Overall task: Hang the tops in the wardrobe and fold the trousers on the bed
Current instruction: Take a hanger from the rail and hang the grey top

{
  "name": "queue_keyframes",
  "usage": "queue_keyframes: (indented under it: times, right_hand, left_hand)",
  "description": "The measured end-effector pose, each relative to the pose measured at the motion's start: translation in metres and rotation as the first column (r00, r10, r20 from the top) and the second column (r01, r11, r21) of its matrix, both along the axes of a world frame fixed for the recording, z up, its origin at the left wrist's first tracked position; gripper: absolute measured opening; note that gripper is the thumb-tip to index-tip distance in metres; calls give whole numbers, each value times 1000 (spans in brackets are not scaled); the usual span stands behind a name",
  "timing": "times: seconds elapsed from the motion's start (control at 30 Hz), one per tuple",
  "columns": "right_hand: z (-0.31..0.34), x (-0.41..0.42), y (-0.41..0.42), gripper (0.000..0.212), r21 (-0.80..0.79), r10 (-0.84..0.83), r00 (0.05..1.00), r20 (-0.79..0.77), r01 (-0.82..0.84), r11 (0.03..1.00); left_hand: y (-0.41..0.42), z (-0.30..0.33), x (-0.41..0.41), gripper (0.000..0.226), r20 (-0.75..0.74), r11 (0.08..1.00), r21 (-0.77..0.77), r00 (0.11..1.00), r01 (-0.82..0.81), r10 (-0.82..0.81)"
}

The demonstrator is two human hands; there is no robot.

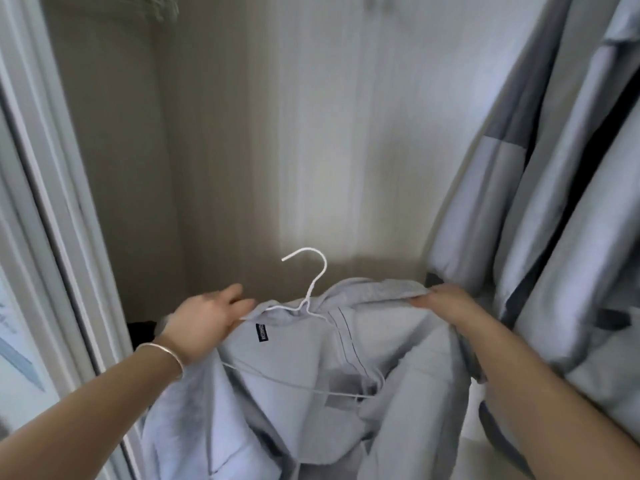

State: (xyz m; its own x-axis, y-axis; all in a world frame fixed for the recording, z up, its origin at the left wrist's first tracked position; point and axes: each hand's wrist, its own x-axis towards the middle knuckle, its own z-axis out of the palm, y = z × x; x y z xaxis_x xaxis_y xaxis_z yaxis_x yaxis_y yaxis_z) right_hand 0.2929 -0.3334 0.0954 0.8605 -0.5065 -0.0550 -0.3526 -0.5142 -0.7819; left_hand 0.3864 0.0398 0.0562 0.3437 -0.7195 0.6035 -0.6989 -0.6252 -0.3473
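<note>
1. My left hand (207,320) holds the collar edge of the pale grey hooded top (311,368) at 9 o'clock of its neck opening, fingers curled on the fabric.
2. My right hand (446,306) pinches the hood rim at 3 o'clock.
3. The white wire hanger (313,282) sits inside the neck, its hook upright at 12 o'clock.
4. The top hangs between my hands, in front of the wardrobe's back wall (311,133).
5. Grey garments (554,202) hang at 3 o'clock; a white door frame (45,202) stands at 9 o'clock.
6. A bangle (162,355) circles my left wrist.
</note>
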Motion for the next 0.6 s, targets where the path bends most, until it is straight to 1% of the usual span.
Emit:
queue_keyframes:
  times: [0.07,0.1,0.13,0.2,0.23,0.27,0.3,0.33,0.37,0.4,0.43,0.47,0.5,0.53,0.57,0.6]
  right_hand:
    - [21,1,-2,44,-49,-34,999,13,34,998]
    - [31,-1,-1,42,-78,-50,999,19,52,996]
    - [41,-3,2,38,-97,-62,998,28,65,993]
    - [55,-8,12,33,-88,-96,993,69,102,991]
    - [61,-12,20,33,-98,-97,991,92,106,990]
    - [65,-16,29,33,-123,-91,990,108,104,987]
    - [67,-22,43,31,-152,-62,991,119,80,985]
    - [68,-30,57,27,-116,-5,991,136,21,993]
    - [63,-36,70,21,3,71,986,152,-72,997]
    - [57,-43,82,14,135,160,973,169,-183,974]
    - [48,-49,92,10,229,263,954,141,-290,929]
    - [38,-54,99,13,272,372,926,64,-375,886]
    - [28,-58,103,20,229,491,867,-87,-462,857]
    - [22,-60,105,27,122,552,779,-298,-542,831]
    - [20,-61,104,33,-4,546,696,-466,-619,785]
    - [18,-59,99,44,-193,469,693,-547,-650,735]
  left_hand:
    - [-11,-4,-1,18,41,997,-39,997,-72,73]
    - [-18,-4,-3,26,39,991,-70,992,-114,117]
    - [-25,-5,-3,33,26,983,-101,988,-150,154]
    - [-36,0,-6,37,-22,960,-170,974,-224,224]
    - [-41,4,-9,38,-106,935,-223,960,-276,258]
    - [-44,6,-11,35,-232,890,-295,930,-348,286]
    - [-46,8,-13,27,-393,829,-353,872,-435,290]
    - [-48,10,-15,17,-577,772,-391,787,-501,219]
    - [-49,10,-17,13,-697,722,-450,712,-526,84]
    - [-50,12,-18,15,-754,675,-511,655,-532,-54]
    - [-51,14,-20,17,-766,630,-565,623,-533,-160]
    - [-52,17,-21,16,-766,590,-600,601,-540,-229]
    - [-52,19,-22,15,-760,560,-626,586,-542,-282]
    - [-52,21,-23,14,-753,540,-645,573,-541,-325]
    - [-52,24,-25,13,-744,526,-659,567,-537,-353]
    - [-52,26,-28,11,-740,525,-664,569,-532,-359]
